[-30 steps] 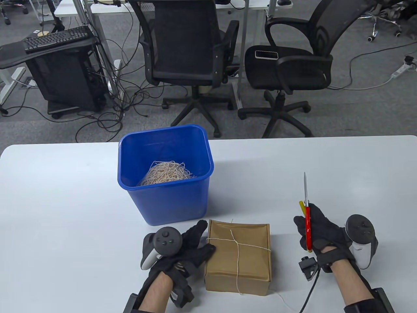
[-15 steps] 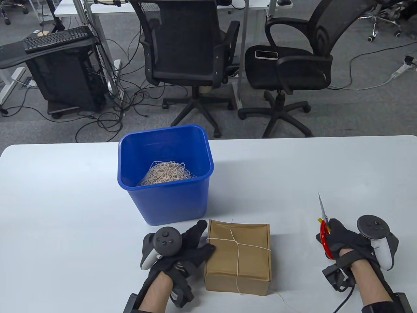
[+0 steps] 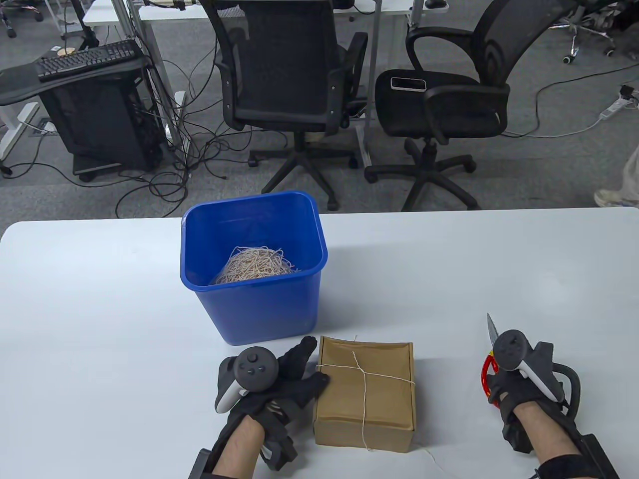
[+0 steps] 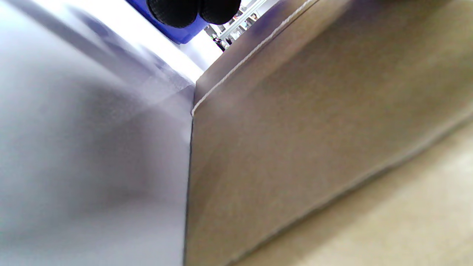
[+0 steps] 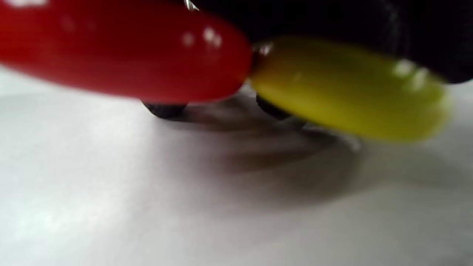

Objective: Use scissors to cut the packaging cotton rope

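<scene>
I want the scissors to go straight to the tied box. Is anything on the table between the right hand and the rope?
Nothing visible does. The right hand holds the scissors off to the right of the box, with only bare table between them. The rope crosses the box top, uncovered; the left hand rests at its opposite side.

In the table view, most of the scissors [image 3: 490, 355] is covered by the right hand [image 3: 514, 394] and its tracker [image 3: 519, 357]; only the blade tip and part of a red loop are seen. In the right wrist view the red and yellow handles [image 5: 229, 70] are rendered blurred, and the blades are cut off. The box [image 4: 314, 147] is cropped by the left wrist view's edges, its near face blurred. The cotton rope [image 3: 364, 394] is lost beneath the box's underside.
</scene>
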Demonstrator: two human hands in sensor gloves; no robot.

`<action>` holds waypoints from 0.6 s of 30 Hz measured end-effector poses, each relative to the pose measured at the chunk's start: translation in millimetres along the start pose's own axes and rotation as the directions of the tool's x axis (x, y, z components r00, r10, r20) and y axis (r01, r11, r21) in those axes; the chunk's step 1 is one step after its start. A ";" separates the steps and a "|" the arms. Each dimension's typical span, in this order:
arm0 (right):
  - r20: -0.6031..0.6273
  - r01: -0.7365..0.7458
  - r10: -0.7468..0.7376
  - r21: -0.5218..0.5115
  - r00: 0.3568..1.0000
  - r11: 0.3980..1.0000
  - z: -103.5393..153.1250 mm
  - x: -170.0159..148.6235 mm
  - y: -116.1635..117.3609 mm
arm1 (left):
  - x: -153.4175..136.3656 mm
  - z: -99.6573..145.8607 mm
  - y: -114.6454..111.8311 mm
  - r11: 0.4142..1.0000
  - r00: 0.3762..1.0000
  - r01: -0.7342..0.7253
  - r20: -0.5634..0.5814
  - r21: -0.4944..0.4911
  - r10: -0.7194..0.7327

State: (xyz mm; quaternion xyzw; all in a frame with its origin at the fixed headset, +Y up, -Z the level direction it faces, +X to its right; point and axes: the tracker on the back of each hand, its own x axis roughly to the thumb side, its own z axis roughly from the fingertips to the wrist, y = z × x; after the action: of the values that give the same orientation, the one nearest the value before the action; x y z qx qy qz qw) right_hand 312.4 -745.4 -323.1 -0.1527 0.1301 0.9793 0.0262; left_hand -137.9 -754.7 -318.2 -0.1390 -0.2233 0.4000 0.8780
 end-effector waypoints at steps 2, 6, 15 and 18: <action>-0.005 -0.068 0.069 0.070 0.998 0.995 -1.2 3.7 -2.1 | -0.3 0.0 0.1 1.000 1.000 -0.001 0.000 0.000 0.001; 0.000 -0.069 0.070 0.198 0.998 0.978 -2.0 6.2 -4.8 | -0.7 0.1 0.5 1.000 1.000 -0.005 -0.004 0.000 0.005; -0.027 0.013 -0.011 0.077 1.000 0.997 10.7 -1.1 -28.3 | -1.3 0.1 0.2 1.000 1.000 -0.020 -0.007 -0.002 0.020; 0.091 0.098 -0.083 -0.177 0.992 0.979 25.5 8.1 -44.4 | -1.2 0.0 0.5 1.000 1.000 -0.020 -0.007 -0.002 0.020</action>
State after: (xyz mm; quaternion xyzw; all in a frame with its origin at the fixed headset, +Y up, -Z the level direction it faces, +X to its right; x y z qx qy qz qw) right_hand 301.4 -695.7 -313.1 -0.1193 0.0321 0.9904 0.0621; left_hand -138.8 -755.3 -318.7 -0.1437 -0.2193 0.4080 0.8745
